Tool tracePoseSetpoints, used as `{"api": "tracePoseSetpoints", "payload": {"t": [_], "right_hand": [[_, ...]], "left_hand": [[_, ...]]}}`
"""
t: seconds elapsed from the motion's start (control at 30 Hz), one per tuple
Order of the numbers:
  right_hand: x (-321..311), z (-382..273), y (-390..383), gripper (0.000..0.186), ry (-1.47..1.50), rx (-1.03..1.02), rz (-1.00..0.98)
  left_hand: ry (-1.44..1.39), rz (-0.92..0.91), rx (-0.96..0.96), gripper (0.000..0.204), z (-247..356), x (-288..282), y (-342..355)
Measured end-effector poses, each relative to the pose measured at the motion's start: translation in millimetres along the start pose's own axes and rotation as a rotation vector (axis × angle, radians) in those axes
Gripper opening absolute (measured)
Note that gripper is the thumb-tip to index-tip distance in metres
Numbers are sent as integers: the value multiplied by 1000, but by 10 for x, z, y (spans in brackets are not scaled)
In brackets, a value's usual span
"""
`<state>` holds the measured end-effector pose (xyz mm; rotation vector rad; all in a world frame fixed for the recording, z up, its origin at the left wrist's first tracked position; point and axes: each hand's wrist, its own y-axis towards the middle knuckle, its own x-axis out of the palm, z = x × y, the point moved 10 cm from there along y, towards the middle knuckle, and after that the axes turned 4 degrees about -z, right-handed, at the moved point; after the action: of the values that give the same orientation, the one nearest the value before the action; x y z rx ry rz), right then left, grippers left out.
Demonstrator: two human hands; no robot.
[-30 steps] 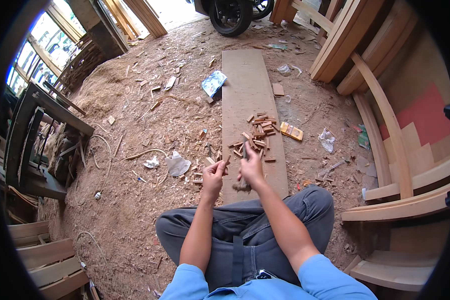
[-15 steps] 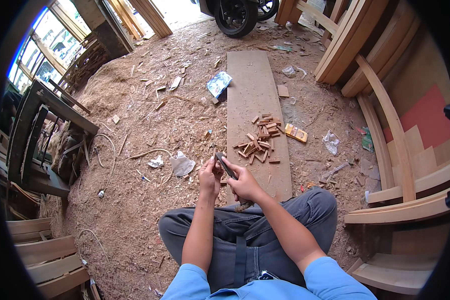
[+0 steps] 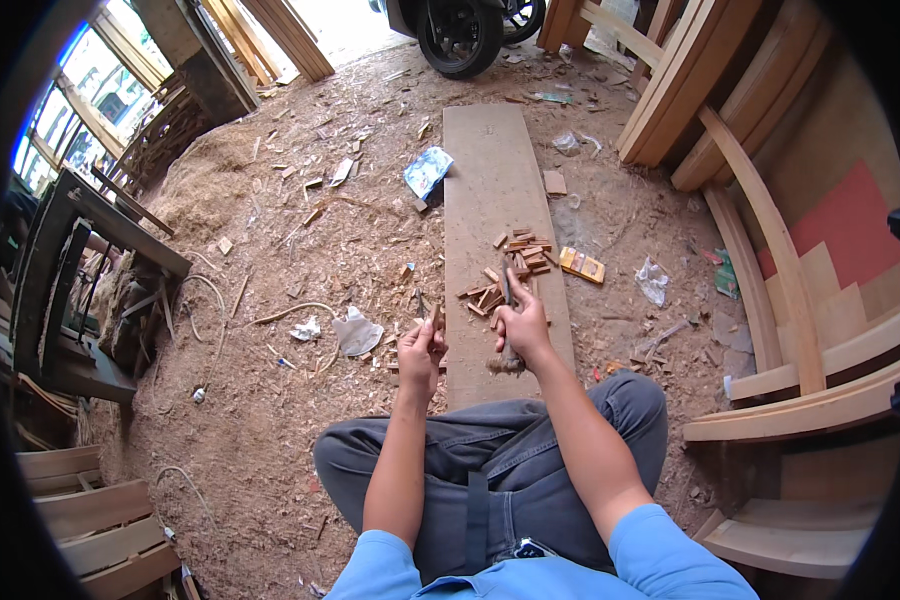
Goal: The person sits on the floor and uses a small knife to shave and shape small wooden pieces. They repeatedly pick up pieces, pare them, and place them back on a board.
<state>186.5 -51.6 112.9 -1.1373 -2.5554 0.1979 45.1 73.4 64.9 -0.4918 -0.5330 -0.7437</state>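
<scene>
My left hand (image 3: 422, 348) is closed, pinching a small wooden piece (image 3: 436, 312) upright between thumb and fingertips, just left of the long board. Over the board, my right hand (image 3: 523, 326) grips a dark, narrow tool (image 3: 507, 290) that points away from me. Its frayed, brownish end (image 3: 506, 366) sticks out below my fist; whether it is a file or a blade I cannot tell. Right beside the tool lies a loose pile of small reddish-brown wood pieces (image 3: 530, 250), partly hidden behind my right hand and the tool.
The flat board (image 3: 490, 160) stretches ahead from my crossed legs over a floor of shavings (image 3: 260, 420). A yellow packet (image 3: 582, 266) and a blue-white packet (image 3: 428, 172) flank it. Curved wooden frames (image 3: 770, 260) stand right, a dark machine frame (image 3: 100, 290) left, a motorbike wheel (image 3: 460, 38) ahead.
My right hand has moved right and forward with the dark tool, away from my left hand to the wood pile. The left hand stays nearly in place with its wooden piece.
</scene>
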Motion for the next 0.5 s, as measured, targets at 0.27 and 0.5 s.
{"api": "tracePoseSetpoints", "payload": {"t": [0.27, 0.5], "right_hand": [[874, 203, -484, 70, -144, 57, -471], [751, 149, -474, 73, -361, 39, -433]], "left_hand": [[-138, 55, -73, 22, 19, -124, 63], [104, -16, 15, 21, 89, -127, 169]]}}
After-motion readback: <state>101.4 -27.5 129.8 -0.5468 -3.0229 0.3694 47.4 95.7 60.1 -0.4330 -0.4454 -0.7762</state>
